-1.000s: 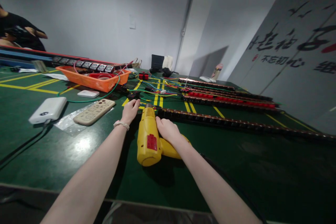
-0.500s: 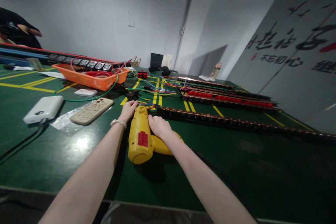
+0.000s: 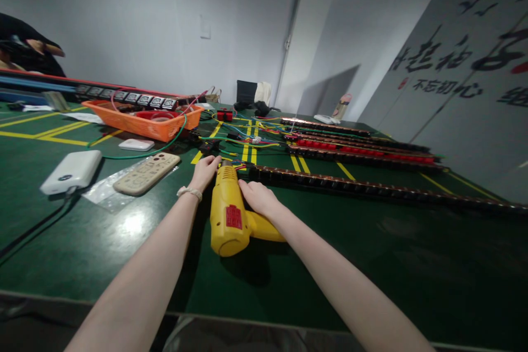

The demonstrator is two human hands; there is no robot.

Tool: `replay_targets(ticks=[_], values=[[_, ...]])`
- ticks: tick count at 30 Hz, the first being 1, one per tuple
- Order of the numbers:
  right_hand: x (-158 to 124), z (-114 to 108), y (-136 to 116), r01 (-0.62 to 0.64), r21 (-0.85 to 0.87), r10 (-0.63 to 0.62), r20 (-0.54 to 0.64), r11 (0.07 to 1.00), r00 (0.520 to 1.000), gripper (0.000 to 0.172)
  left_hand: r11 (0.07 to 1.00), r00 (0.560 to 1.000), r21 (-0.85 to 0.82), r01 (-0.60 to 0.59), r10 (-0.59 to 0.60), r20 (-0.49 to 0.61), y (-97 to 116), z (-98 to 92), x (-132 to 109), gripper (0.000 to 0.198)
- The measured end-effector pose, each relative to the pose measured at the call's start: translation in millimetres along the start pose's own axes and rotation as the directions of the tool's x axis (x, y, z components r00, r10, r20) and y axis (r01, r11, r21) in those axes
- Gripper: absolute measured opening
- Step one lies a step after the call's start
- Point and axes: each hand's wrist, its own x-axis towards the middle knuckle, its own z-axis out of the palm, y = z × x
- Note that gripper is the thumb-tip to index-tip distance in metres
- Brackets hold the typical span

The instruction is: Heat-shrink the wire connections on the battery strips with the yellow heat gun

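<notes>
Head view: my right hand was wrapped round the heat gun, low on the worktop near its front edge. The nozzle pointed at the wires by the left end of the nearest strip. My left hand sat just beside the nozzle, fingers curled down, couldn't tell if pinching anything. Step looked like heating that wire joint. The next move calls for fingers clear of the nozzle. A remote lay further left.

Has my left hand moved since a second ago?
No. The left hand still rests beside the yellow heat gun nozzle, just right of the near end of the yellow line.
</notes>
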Motion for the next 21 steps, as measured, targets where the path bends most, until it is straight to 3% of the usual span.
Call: replay_targets(ticks=[10,21], values=[[-14.3,-14.8,23.4,-0.052,-0.017,0.052,-0.027,0.998,0.998,0.063,0.998,1.0,0.057,-0.011,0.013,-0.026,4.4,-0.1,-3.0,0.04],[-11.8,-14.7,24.1,-0.093,-0.023,0.092,-0.042,0.995,0.995,0.06,0.992,0.986,0.007,-0.127,0.127,-0.106,13.7,1.3,-8.3,0.037]])
